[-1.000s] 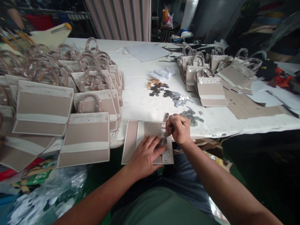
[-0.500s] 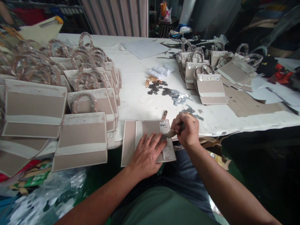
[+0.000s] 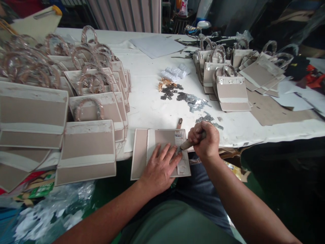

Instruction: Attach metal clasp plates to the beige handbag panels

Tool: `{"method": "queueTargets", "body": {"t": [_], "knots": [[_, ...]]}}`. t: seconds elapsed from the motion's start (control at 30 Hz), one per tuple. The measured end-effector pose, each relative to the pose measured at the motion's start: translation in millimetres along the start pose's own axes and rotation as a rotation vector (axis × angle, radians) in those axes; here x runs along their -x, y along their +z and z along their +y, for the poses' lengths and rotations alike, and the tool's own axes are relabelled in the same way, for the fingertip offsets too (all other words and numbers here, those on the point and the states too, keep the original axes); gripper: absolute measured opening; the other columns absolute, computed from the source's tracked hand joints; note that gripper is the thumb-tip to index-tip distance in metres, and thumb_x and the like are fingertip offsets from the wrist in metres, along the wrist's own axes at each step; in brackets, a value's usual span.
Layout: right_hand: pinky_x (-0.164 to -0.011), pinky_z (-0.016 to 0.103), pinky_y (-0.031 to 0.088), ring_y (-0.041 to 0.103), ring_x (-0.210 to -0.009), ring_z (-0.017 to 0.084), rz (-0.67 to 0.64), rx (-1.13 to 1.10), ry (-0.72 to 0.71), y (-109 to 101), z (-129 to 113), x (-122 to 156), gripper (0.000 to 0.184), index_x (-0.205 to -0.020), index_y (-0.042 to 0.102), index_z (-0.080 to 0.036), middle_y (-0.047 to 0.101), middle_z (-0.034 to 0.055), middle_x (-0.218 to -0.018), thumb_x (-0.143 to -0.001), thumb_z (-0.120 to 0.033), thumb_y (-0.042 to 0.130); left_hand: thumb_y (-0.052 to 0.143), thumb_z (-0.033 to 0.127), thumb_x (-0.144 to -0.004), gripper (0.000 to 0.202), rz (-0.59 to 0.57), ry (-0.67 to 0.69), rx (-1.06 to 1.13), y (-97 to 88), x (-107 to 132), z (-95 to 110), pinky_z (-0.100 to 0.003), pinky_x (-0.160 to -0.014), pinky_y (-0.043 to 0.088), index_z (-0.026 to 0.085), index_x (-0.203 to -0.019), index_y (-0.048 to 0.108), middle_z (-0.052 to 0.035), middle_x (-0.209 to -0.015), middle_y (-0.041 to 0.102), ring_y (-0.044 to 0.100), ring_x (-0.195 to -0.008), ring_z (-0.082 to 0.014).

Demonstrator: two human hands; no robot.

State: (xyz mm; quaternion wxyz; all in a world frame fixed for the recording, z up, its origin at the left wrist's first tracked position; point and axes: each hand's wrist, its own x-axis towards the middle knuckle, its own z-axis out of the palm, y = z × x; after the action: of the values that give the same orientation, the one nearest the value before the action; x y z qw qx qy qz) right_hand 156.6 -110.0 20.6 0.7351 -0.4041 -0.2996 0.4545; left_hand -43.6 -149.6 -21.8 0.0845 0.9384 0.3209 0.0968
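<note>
Right hand (image 3: pixel 204 140) grip closed tight around a wood-handled hand tool (image 3: pixel 189 144), its end at a flat beige bag panel (image 3: pixel 141 152) lying at the white counter (image 3: pixel 144 115) edge; left hand (image 3: pixel 159 167) spread open on the panel. Many beige bags with clear ring handles (image 3: pixel 88 108) lie stacked, made up; loose grey metal clips (image 3: pixel 193 101) are left.

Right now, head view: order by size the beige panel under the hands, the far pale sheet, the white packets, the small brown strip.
The beige panel and pale sheet look alike, and nearness muddies it: unranked. Then the white packets, then the brown strip.
</note>
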Motion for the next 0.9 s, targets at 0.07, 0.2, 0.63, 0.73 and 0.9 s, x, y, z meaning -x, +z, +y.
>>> {"method": "queueTargets", "body": {"t": [0.07, 0.2, 0.63, 0.73, 0.9], "knots": [[-0.040, 0.025, 0.035, 0.034, -0.039, 0.009, 0.038, -0.032, 0.023, 0, 1, -1, 0.035, -0.059, 0.053, -0.022, 0.037, -0.0074, -0.050, -0.086, -0.039, 0.068, 0.060, 0.045, -0.100, 0.059, 0.018, 0.003, 0.011, 1.8, 0, -1, -0.064, -0.133, 0.018, 0.022, -0.154, 0.055, -0.0136, -0.165, 0.049, 0.036, -0.156, -0.0377], [-0.041, 0.023, 0.035, 0.031, -0.039, 0.008, 0.099, -0.113, 0.066, -7, 5, -6, 0.034, -0.061, 0.051, -0.022, 0.034, -0.0086, -0.050, -0.085, -0.039, 0.067, 0.058, 0.046, -0.100, 0.057, 0.061, 0.011, 0.037, 4.4, 0, -4, -0.063, -0.133, 0.019, 0.022, -0.151, 0.059, -0.0136, -0.164, 0.051, 0.038, -0.155, -0.0369], [-0.041, 0.025, 0.033, 0.034, -0.040, 0.010, 0.055, 0.098, -0.085, 4, 13, 13, 0.037, -0.063, 0.050, -0.024, 0.037, -0.0078, -0.050, -0.093, -0.042, 0.062, 0.060, 0.044, -0.098, 0.054, 0.084, 0.003, 0.074, 4.9, 0, -5, -0.061, -0.132, 0.023, 0.025, -0.149, 0.061, -0.0126, -0.160, 0.054, 0.043, -0.151, -0.0357], [-0.044, 0.025, 0.035, 0.044, -0.044, 0.011, -0.145, 0.389, -0.120, 17, 11, 22, 0.040, -0.061, 0.057, -0.022, 0.048, -0.0038, -0.051, -0.096, -0.041, 0.064, 0.064, 0.042, -0.096, 0.057, 0.085, -0.003, 0.080, 4.5, 1, -5, -0.061, -0.131, 0.024, 0.025, -0.150, 0.059, -0.0150, -0.160, 0.053, 0.041, -0.152, -0.0366], [-0.040, 0.024, 0.032, 0.042, -0.039, 0.010, -0.368, 0.577, 0.034, 39, 2, 7, 0.045, -0.059, 0.063, -0.020, 0.050, -0.0037, -0.044, -0.094, -0.046, 0.067, 0.071, 0.042, -0.092, 0.059, 0.110, -0.036, 0.091, 4.2, 4, -2, -0.059, -0.130, 0.027, 0.027, -0.148, 0.061, -0.0175, -0.158, 0.051, 0.041, -0.151, -0.0370]]}}
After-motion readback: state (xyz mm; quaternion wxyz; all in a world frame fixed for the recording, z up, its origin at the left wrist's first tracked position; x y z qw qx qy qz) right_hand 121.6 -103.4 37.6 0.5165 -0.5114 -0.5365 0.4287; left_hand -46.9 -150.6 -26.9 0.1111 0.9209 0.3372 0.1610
